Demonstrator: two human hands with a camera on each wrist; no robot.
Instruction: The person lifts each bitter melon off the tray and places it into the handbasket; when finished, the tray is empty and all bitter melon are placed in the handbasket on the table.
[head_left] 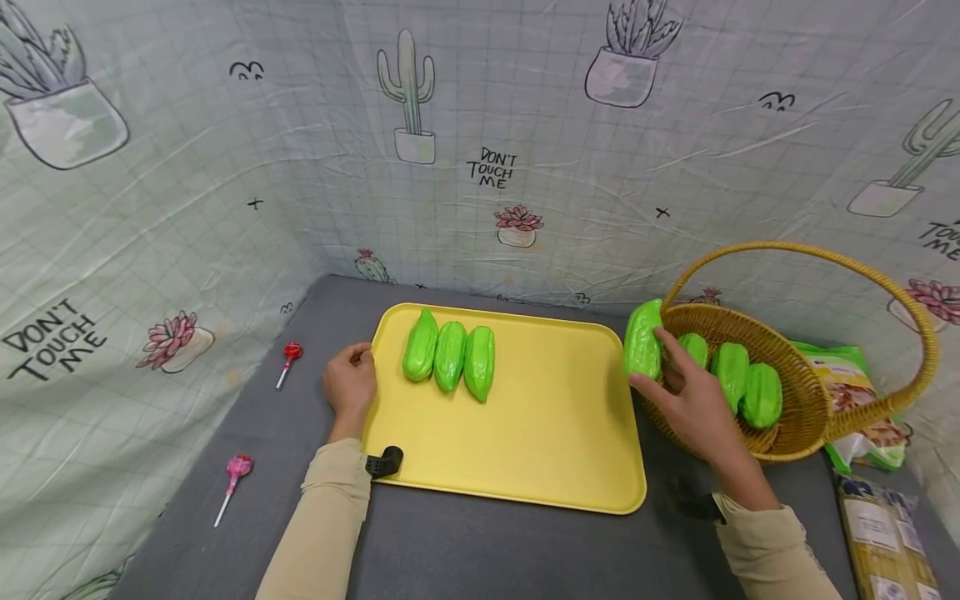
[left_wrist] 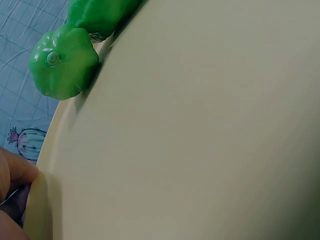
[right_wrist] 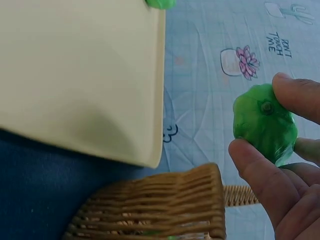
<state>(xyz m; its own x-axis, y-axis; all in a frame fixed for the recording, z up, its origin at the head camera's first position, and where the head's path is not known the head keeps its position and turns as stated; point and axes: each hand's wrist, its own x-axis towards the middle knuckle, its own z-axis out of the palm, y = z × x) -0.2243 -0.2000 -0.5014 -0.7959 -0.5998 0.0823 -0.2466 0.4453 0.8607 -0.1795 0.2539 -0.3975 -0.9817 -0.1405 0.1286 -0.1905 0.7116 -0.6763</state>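
My right hand [head_left: 697,408] holds a glossy green bitter melon [head_left: 642,340] between thumb and fingers. It is raised beside the basket, over the right edge of the yellow tray [head_left: 555,417]. In the right wrist view, the stem end of this bitter melon [right_wrist: 265,120] faces the camera. Three more bitter melons [head_left: 450,357] lie side by side on the tray's left part. At the tray's left rim, my left hand [head_left: 351,383] has curled fingers; in the left wrist view its fingertips [left_wrist: 27,171] grip the edge.
The wicker basket [head_left: 813,383] with a tall handle holds several bitter melons [head_left: 731,375]. Behind it lies a colourful packet [head_left: 847,383], and nearer, a pasta pack [head_left: 885,533]. Two lollipops, one red [head_left: 292,351] and one pink [head_left: 238,467], lie at left.
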